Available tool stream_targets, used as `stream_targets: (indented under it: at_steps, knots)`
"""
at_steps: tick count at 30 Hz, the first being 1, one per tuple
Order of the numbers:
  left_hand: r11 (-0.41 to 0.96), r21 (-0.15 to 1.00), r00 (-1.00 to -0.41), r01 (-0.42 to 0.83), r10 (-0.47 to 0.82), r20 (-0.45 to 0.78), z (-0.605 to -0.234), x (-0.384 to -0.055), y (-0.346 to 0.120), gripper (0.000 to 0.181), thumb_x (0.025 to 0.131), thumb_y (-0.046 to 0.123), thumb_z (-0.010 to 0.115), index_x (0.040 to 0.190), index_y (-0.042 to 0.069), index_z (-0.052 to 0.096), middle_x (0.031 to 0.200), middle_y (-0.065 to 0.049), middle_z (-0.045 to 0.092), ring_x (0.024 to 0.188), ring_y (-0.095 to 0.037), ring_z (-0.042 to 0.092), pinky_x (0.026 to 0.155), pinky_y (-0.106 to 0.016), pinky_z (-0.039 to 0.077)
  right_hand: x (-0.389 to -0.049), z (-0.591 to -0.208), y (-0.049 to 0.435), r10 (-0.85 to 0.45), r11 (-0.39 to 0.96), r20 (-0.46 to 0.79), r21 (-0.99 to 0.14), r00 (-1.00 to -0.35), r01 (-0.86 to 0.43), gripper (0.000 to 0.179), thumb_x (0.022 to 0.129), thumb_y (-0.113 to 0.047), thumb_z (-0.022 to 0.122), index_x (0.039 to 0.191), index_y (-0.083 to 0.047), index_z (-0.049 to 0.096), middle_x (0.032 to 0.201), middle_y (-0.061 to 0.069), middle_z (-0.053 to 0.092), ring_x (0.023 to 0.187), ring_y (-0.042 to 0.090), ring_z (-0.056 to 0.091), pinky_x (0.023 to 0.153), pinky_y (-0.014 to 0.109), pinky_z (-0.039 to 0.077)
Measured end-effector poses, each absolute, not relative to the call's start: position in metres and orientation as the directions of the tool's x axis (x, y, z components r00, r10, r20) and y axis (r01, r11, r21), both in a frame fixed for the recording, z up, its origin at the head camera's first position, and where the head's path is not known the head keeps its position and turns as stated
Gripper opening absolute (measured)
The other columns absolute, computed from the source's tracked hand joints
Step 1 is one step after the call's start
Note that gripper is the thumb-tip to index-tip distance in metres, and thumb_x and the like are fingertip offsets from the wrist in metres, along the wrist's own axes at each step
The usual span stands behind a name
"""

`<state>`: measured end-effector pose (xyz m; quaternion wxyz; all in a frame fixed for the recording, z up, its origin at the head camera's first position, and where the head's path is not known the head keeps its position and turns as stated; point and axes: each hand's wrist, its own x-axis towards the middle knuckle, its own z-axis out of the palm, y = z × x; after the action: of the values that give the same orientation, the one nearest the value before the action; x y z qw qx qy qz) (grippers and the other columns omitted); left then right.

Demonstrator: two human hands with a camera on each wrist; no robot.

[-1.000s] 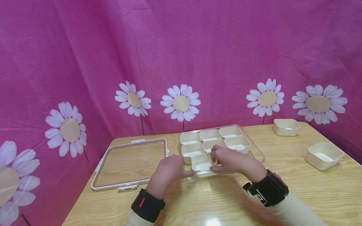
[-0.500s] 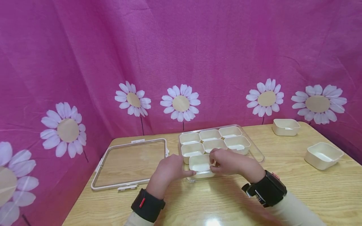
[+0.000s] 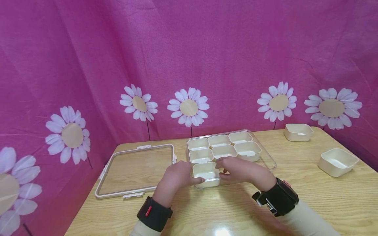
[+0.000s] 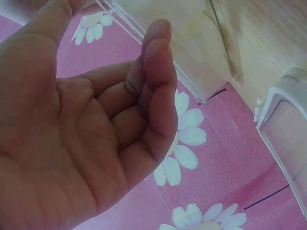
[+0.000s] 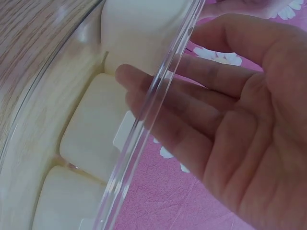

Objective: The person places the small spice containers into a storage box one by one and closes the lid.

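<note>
A clear plastic box point(image 3: 267, 155) holds cream square cups. In its front left corner sits one cream cup point(image 3: 206, 170), level with the box's front wall. My right hand point(image 3: 240, 168) reaches over that wall and touches the cup's right side, fingers extended. In the right wrist view, the right hand's fingers point(image 5: 180, 115) lie partly behind the clear wall, beside pale cups, and the thumb stays outside. My left hand point(image 3: 178, 173) rests at the box's front left corner, thumb near the front rim. The left wrist view shows its fingers point(image 4: 160, 105) loosely bent against the side wall.
To the left lies a clear lid point(image 3: 136, 170) with a white clip-on frame. Two more cream cups stand on the right of the table, one cup point(image 3: 299, 132) at the back and another cup point(image 3: 338, 163) nearer. A pink flowered cloth point(image 3: 230, 65) hangs behind.
The front cup has slid left into the box's corner, and my right hand has moved left along with it. My left hand keeps its place at the corner.
</note>
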<state>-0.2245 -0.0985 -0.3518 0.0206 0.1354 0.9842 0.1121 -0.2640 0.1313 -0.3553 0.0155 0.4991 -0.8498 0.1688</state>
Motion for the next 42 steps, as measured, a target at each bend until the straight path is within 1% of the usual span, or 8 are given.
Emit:
stream_targets:
  at_steps: [4,10,14,17,21,30,36,42]
  knots:
    - [0.942,0.211,-0.962,0.262,0.272,-0.019,-0.351,-0.224,-0.098,0.048,0.081,0.054,0.081,0.079,0.009,0.064,0.062,-0.001,0.051,0.059,-0.015,0.049,0.054,-0.031,0.040,-0.264,-0.356,0.131,-0.846,0.455,0.188,-0.235,-0.499,-0.859,0.006,0.087,-0.001,0.067,0.093,0.001,0.069,0.097,0.011,0.065,0.075,0.016,0.061,0.070,0.027,0.052]
    - [0.943,0.206,-0.962,0.260,0.271,-0.023,-0.349,-0.223,-0.098,0.048,0.081,0.054,0.081,0.079,0.009,0.064,0.064,-0.002,0.053,0.060,-0.016,0.051,0.055,-0.032,0.042,-0.263,-0.357,0.131,-0.853,0.434,0.208,-0.226,-0.479,-0.872,0.012,0.086,0.004,0.067,0.097,0.002,0.071,0.117,0.020,0.063,0.100,0.028,0.066,0.088,0.037,0.055]
    - [0.943,0.218,-0.963,0.253,0.267,-0.036,-0.349,-0.223,-0.098,0.049,0.081,0.053,0.081,0.080,0.008,0.064,0.064,-0.002,0.053,0.060,-0.016,0.050,0.055,-0.031,0.040,-0.265,-0.357,0.130,-0.882,0.342,0.257,-0.226,-0.394,-0.912,0.016,0.082,0.012,0.063,0.090,0.001,0.071,0.097,0.011,0.063,0.086,0.020,0.062,0.078,0.029,0.054]
    - [0.938,0.241,-0.963,0.251,0.267,-0.035,-0.349,-0.222,-0.099,0.048,0.081,0.052,0.082,0.085,0.007,0.065,0.066,-0.003,0.054,0.061,-0.017,0.050,0.056,-0.031,0.040,-0.268,-0.359,0.129,-0.894,0.278,0.301,-0.208,-0.332,-0.938,0.019,0.078,0.016,0.061,0.083,0.000,0.069,0.080,0.003,0.057,0.072,0.012,0.053,0.067,0.023,0.048]
    - [0.932,0.253,-0.962,0.259,0.272,-0.019,-0.350,-0.222,-0.099,0.048,0.081,0.050,0.082,0.089,0.005,0.065,0.068,-0.004,0.056,0.062,-0.017,0.052,0.058,-0.032,0.042,-0.271,-0.362,0.128,-0.894,0.247,0.335,-0.185,-0.298,-0.951,0.020,0.076,0.017,0.064,0.077,-0.002,0.067,0.074,-0.001,0.052,0.067,0.004,0.044,0.062,0.020,0.043]
    - [0.932,0.260,-0.964,0.254,0.266,-0.010,-0.350,-0.221,-0.098,0.048,0.081,0.049,0.083,0.093,0.005,0.066,0.072,-0.005,0.059,0.064,-0.018,0.054,0.060,-0.034,0.044,-0.272,-0.366,0.128,-0.885,0.248,0.360,-0.173,-0.295,-0.953,0.017,0.079,0.014,0.069,0.076,-0.003,0.068,0.078,0.001,0.058,0.070,0.012,0.056,0.066,0.022,0.049]
    - [0.938,0.250,-0.967,0.240,0.254,-0.023,-0.349,-0.221,-0.098,0.051,0.081,0.050,0.082,0.093,0.003,0.067,0.072,-0.005,0.058,0.064,-0.018,0.054,0.060,-0.033,0.044,-0.270,-0.365,0.125,-0.872,0.270,0.370,-0.180,-0.319,-0.946,0.025,0.079,0.012,0.072,0.067,-0.007,0.060,0.075,0.000,0.055,0.067,0.006,0.046,0.062,0.021,0.044]
    - [0.938,0.248,-0.967,0.243,0.256,-0.018,-0.349,-0.220,-0.098,0.050,0.081,0.050,0.082,0.091,0.004,0.066,0.073,-0.005,0.059,0.064,-0.018,0.054,0.060,-0.034,0.044,-0.269,-0.365,0.124,-0.863,0.294,0.370,-0.187,-0.345,-0.937,0.025,0.078,0.012,0.073,0.068,-0.007,0.060,0.074,0.000,0.055,0.066,0.006,0.045,0.062,0.021,0.043]
